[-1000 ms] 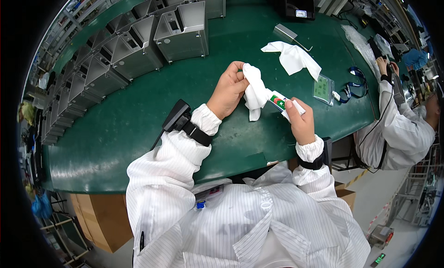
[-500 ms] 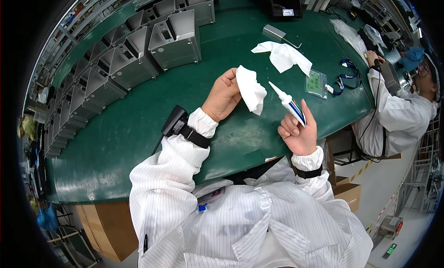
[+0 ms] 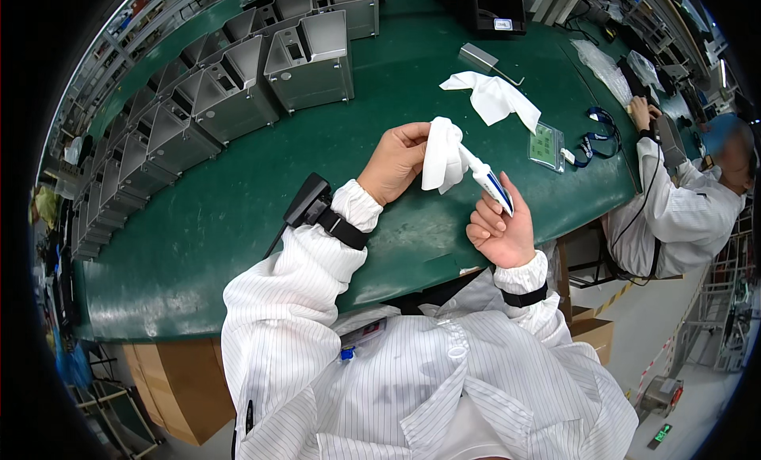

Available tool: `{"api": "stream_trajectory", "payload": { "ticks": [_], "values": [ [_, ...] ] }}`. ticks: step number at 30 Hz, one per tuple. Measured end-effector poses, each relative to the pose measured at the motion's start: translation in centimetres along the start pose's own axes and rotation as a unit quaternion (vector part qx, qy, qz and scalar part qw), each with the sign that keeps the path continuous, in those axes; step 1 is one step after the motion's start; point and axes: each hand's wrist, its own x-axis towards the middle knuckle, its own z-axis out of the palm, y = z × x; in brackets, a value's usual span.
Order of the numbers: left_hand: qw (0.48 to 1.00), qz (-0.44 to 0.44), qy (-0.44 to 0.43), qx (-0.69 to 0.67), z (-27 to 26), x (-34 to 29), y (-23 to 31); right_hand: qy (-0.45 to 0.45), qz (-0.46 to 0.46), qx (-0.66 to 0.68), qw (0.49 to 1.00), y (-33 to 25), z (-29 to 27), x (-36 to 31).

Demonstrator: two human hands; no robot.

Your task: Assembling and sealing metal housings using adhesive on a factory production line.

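Note:
Above the green bench, my left hand (image 3: 396, 162) pinches a folded white cloth (image 3: 445, 165). A white tube (image 3: 490, 182) with a long tapered nozzle and a blue stripe is in my right hand (image 3: 505, 226), its lower end gripped by curled fingers while the index finger points up along it. The nozzle meets the right side of the cloth; its tip is at or behind a fold, so I cannot tell whether they press together. A second white cloth (image 3: 495, 97) lies crumpled on the bench beyond my hands.
Rows of grey metal housings (image 3: 309, 71) line the left and far left of the green bench (image 3: 238, 238). Farther right lie a small metal block (image 3: 478, 57) with a hex key, a green badge (image 3: 546, 145) with a blue lanyard, and a black bin (image 3: 483, 12). A co-worker (image 3: 674, 198) sits at right.
My left hand has moved right with the cloth, and the tube has shifted slightly left. The nozzle, apart from the cloth before, is now at it.

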Motion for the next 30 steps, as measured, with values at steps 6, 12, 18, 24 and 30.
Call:
{"api": "stream_trajectory", "payload": {
  "ticks": [6, 12, 18, 24, 30],
  "values": [
    [0.953, 0.111, 0.061, 0.274, 0.9, -0.1, -0.2, 0.103, -0.067, -0.124, 0.985, 1.1, 0.9, 0.2],
    [0.949, 0.163, 0.072, 0.261, 0.7, 0.1, -0.9, 0.111, -0.109, -0.140, 0.978, 2.2, 1.9, -0.1],
    [0.968, 0.026, -0.012, -0.249, 1.7, -0.6, -1.0, 0.067, -0.088, -0.111, 0.988, 2.3, 1.5, -0.3],
    [0.992, 0.032, -0.015, -0.120, 1.3, -0.5, -1.3, 0.071, -0.084, -0.074, 0.991, 2.1, 1.9, -0.6],
    [0.998, 0.052, 0.020, -0.015, 2.1, -0.5, -1.3, 0.069, -0.087, -0.071, 0.991, 2.1, 1.7, -0.5]
  ]
}}
